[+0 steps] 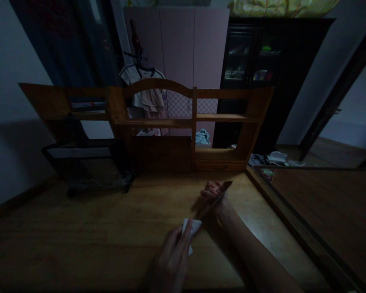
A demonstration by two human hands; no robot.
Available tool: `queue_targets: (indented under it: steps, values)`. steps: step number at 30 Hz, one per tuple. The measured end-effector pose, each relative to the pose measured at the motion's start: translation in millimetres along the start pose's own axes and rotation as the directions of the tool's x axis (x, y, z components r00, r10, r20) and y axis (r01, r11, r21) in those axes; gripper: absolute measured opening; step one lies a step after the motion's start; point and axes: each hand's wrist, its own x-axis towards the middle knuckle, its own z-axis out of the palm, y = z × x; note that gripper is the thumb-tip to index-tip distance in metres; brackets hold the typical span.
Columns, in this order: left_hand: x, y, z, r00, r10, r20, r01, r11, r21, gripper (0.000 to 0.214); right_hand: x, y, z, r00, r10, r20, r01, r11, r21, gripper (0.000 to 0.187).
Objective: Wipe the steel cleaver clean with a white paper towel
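My left hand (172, 254) is closed on a folded white tissue or cloth (194, 226), pinched between its fingers above the wooden desk (134, 224). My right hand (212, 191) is farther forward and a little to the right. Its fingers are curled round a thin, flat, dark object (221, 193) tilted nearly edge-on to me. The lower end of this flat object comes close to the white tissue; in the dim light I cannot tell whether they touch. Its exact kind does not show.
At the back of the desk stands a wooden shelf unit (161, 123). A dark-framed, box-like object (88, 167) sits at the left. A raised edge (280, 215) runs along the right side, with a brown surface (329, 195) beyond. Clothes (149, 93) hang behind the shelf.
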Motion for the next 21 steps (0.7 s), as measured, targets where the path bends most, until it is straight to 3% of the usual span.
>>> queue_targets:
  steps: [4, 7, 13, 21]
  values:
    - [-7, -4, 3.3, 0.990, 0.136, -0.039, -0.133, 0.989, 0.069, 0.058, -3, 2, 6, 0.999, -0.042, 0.008, 0.041, 0.998, 0.053, 0.030]
    - [-7, -7, 2.7, 0.982, 0.188, -0.014, -0.187, 0.982, 0.033, 0.057, -2, 3, 13, 0.998, -0.050, 0.025, 0.047, 0.991, 0.123, 0.032]
    - [-5, -5, -2.5, 0.983, 0.169, 0.075, -0.155, 0.975, -0.162, 0.054, 9, 0, 12, 0.996, 0.059, 0.069, -0.066, 0.991, 0.116, 0.037]
    - [6, -2, -17.1, 0.970, 0.177, 0.165, -0.131, 0.958, -0.253, 0.061, 13, 6, -3, 0.999, 0.013, -0.039, -0.012, 1.000, 0.013, 0.031]
